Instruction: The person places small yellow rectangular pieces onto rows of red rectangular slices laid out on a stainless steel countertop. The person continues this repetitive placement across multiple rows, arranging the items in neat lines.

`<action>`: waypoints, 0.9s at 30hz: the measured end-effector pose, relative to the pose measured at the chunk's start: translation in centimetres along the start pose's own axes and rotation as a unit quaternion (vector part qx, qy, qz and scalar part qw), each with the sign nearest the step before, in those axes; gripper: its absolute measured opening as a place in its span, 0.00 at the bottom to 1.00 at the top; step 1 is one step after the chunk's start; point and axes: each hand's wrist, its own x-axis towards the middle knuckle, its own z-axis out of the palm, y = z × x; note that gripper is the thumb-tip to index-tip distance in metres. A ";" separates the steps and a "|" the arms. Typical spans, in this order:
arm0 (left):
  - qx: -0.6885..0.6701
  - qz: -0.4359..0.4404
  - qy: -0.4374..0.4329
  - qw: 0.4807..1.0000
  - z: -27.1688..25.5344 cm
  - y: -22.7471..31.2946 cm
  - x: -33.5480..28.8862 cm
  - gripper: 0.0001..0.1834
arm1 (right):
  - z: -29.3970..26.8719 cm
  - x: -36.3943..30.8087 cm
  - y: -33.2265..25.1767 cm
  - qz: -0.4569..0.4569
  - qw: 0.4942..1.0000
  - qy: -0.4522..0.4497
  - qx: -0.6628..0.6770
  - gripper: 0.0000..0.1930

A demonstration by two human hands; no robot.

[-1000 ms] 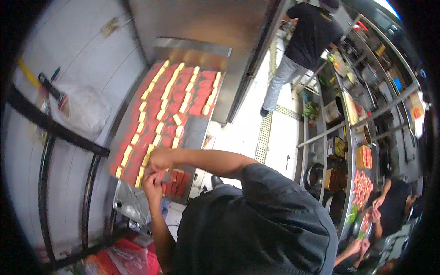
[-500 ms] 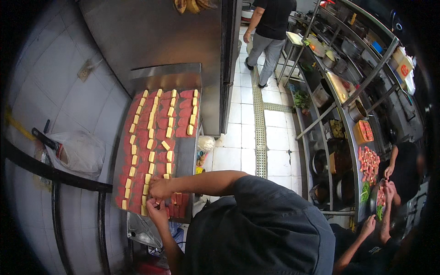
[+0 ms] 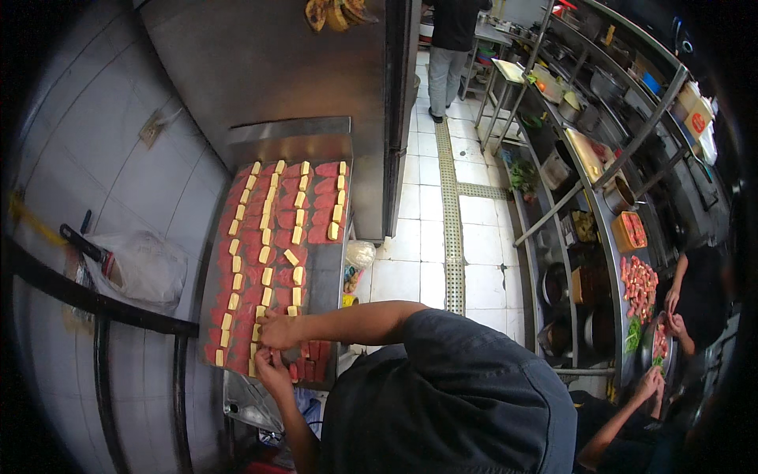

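Thin red meat slices (image 3: 245,296) lie in rows across a steel table (image 3: 325,272). Pale yellow sticks (image 3: 267,276), looking like cheese, rest on them in lines. Over the near end of one line, my right hand (image 3: 278,328) is bent down with its fingers drawn together. My left hand (image 3: 272,373) is close beside it at the table's near edge, fingers pinched. Whatever is between the fingers is hidden by the hands. Close to my right wrist sit several compact red meat pieces (image 3: 316,351), side by side.
A knife with a black handle (image 3: 83,243) and a plastic bag (image 3: 146,268) are by the tiled wall. Black rails (image 3: 103,304) stand at left. Bananas (image 3: 339,13) show at the top. Co-workers' hands (image 3: 651,383) handle food at a steel counter (image 3: 604,229) on the right.
My hands stay together at the same line of sticks, with small finger movements. The person in the aisle has walked farther away. The whole view has shifted slightly.
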 end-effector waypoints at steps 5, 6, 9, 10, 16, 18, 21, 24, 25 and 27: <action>0.028 -0.022 -0.004 0.999 0.1 -1.0 0.0 0.13 | -0.7 0.1 -1.4 -0.061 0.998 -0.010 -0.017 0.13; 0.078 -0.012 -0.014 0.997 0.3 -3.8 0.2 0.14 | -0.6 -0.2 -1.6 -0.082 0.996 0.024 -0.024 0.12; 0.091 -0.025 0.042 0.995 -0.2 -1.0 0.0 0.14 | -2.4 -1.1 -2.4 -0.080 0.991 -0.021 -0.102 0.10; 0.089 -0.014 0.072 0.993 0.2 -0.4 -0.2 0.14 | -1.4 -1.3 -1.5 -0.071 0.991 0.003 -0.109 0.11; 0.072 -0.022 0.137 0.988 -3.1 0.5 -3.2 0.11 | -2.0 -1.1 -0.5 -0.061 0.995 -0.054 -0.060 0.13; 0.077 -0.026 0.127 0.989 -3.5 0.6 -4.1 0.10 | -4.4 -0.6 -1.3 -0.058 0.996 -0.062 -0.027 0.14; 0.062 -0.021 0.080 0.995 -3.6 1.2 -5.1 0.09 | -2.4 -0.2 -0.4 -0.034 0.997 -0.065 -0.008 0.17; 0.034 -0.033 0.019 0.999 -4.0 1.5 -6.2 0.10 | -3.1 -0.2 -0.5 -0.078 0.995 -0.024 -0.051 0.16; 0.034 -0.029 0.007 0.999 -4.1 2.2 -6.4 0.10 | -2.9 -0.3 -0.5 -0.090 0.994 0.001 -0.066 0.16; 0.029 -0.024 -0.007 0.999 -4.2 2.3 -6.5 0.11 | -2.2 -0.5 -0.5 -0.112 0.988 0.050 -0.098 0.16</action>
